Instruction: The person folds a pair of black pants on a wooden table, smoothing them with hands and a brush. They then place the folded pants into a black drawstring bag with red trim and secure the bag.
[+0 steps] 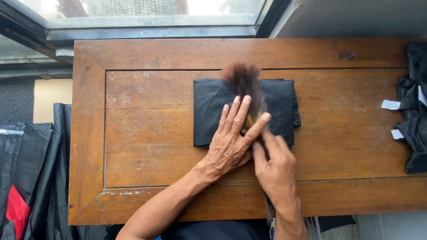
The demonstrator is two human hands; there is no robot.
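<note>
Head view: brush bristles lie beyond right hand grip, over folded black bag.

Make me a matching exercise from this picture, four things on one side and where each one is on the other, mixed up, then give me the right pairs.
Things:
1. folded black fabric
2. dark bristle brush
3. black items with white tags
4. red patch among black material

Places:
A. right edge of the wooden table
B. lower left, off the table
C. flat in the middle of the table, under the left hand
D. over the folded fabric, its handle in the right hand

Pairs: 1-C, 2-D, 3-A, 4-B
</note>
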